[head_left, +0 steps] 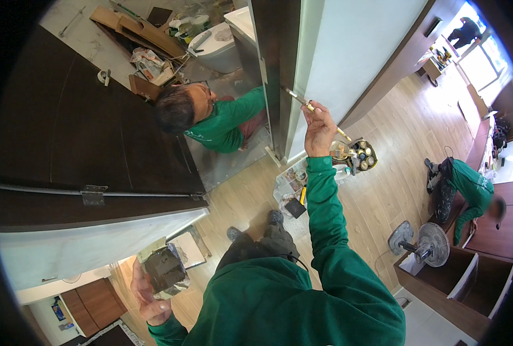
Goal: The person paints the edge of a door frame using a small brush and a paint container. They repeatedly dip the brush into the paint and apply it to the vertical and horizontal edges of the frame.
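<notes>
Right grip point(318, 130): one brush point(302, 102) | left grip point(147, 294): one block point(165, 269)

Dark brown door point(89, 144) with a metal hinge point(93, 194), well left of the raised fingers. Person in green point(222, 118) crouched just left of them, beyond the glass panel point(348, 46). White toilet point(216, 49) and cardboard scraps point(141, 29) farther up-left. Round tray of small tins point(363, 154) just below-right on the wood floor point(395, 132). Second person in green point(470, 187) bent over far right; floor fan point(421, 245) lying near them, open brown cabinet point(470, 279) below.
</notes>
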